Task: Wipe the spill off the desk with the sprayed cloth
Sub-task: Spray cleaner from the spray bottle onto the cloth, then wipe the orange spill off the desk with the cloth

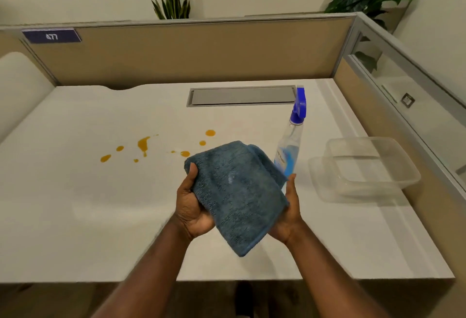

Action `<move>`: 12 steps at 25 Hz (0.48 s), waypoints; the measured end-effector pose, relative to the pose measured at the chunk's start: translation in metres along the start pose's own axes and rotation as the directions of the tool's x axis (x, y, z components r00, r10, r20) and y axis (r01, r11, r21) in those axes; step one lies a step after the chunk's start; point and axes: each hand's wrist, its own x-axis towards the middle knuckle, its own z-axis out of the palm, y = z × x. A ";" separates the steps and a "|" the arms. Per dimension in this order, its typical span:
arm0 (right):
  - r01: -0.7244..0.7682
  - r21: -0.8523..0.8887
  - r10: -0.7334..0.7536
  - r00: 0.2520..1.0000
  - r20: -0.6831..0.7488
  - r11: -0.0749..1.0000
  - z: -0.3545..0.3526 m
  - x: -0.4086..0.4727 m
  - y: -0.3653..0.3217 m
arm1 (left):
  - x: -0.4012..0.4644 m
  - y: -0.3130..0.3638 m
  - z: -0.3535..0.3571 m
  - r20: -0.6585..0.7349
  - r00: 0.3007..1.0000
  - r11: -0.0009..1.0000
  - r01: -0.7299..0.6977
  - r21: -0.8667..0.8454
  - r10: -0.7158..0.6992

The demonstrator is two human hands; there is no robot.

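Note:
A folded blue cloth (234,194) is held above the white desk (75,204), with a small pale wet spot near its middle. My left hand (191,206) grips its left edge, thumb on top. My right hand (290,211) supports its right edge from below and beside. An orange spill (143,144) lies on the desk as several drops and splashes, just beyond and left of the cloth. The nearest drop (185,153) sits right at the cloth's far corner.
A clear spray bottle (290,146) with a blue trigger head stands just right of the cloth. A clear plastic container (365,166) sits further right. A grey cable hatch (242,96) lies at the desk's back, below the tan partition (191,52).

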 end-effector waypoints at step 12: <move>0.176 -0.323 -0.190 0.982 -0.012 0.930 0.043 -0.002 0.042 | -0.044 0.042 -0.033 -0.459 0.886 0.717 0.279 0.639 0.065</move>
